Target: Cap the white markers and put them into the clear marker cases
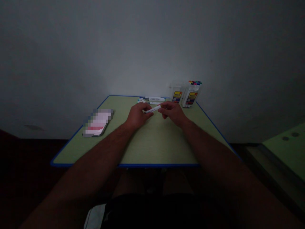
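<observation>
A white marker (153,109) lies slantwise between my two hands, a little above the tabletop. My left hand (138,115) is closed on its left end. Around its right end the fingers of my right hand (173,112) are pinched. Just beyond my hands, several more white markers (154,99) lie along the back of the table, partly hidden by my fingers. A clear plastic case (176,93) with a yellow and blue label stands behind my right hand. Beside it, another clear case (191,95) holds several markers with coloured ends upward.
The light green table (157,143) has a blue edge and stands against a grey wall (152,47). Toward its left side lies a phone-like device (98,123) with a blurred screen. Another green surface (286,140) shows at the far right.
</observation>
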The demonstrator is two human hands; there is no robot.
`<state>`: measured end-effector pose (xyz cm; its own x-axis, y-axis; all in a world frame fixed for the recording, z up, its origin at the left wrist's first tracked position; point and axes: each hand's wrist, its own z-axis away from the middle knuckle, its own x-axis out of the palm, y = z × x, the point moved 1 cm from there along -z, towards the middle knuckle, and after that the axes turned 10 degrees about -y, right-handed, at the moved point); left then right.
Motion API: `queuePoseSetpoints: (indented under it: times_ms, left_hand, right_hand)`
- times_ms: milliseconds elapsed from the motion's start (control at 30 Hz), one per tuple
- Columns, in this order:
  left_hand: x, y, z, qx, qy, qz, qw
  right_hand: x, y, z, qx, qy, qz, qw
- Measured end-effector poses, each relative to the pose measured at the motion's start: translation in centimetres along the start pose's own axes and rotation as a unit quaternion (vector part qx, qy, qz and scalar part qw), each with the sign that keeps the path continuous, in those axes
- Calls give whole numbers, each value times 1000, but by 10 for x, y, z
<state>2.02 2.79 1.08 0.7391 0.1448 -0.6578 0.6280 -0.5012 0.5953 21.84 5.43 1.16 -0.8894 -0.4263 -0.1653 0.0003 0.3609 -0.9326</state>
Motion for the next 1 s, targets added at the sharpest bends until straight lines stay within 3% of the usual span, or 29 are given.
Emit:
queuePoseSetpoints:
  times_ms: [167, 667, 1000]
  left_hand:
    - [2, 1, 1, -22, -20, 14, 999]
    - [-1, -6, -2, -24, -7, -28, 999]
    - [3, -6, -4, -12, -22, 15, 1000]
  right_hand:
    - [-2, -1, -1, 14, 17, -19, 1000]
    - [-28, -4, -6, 28, 158, -133, 978]
    - [-27, -11, -7, 33, 198, -175, 964]
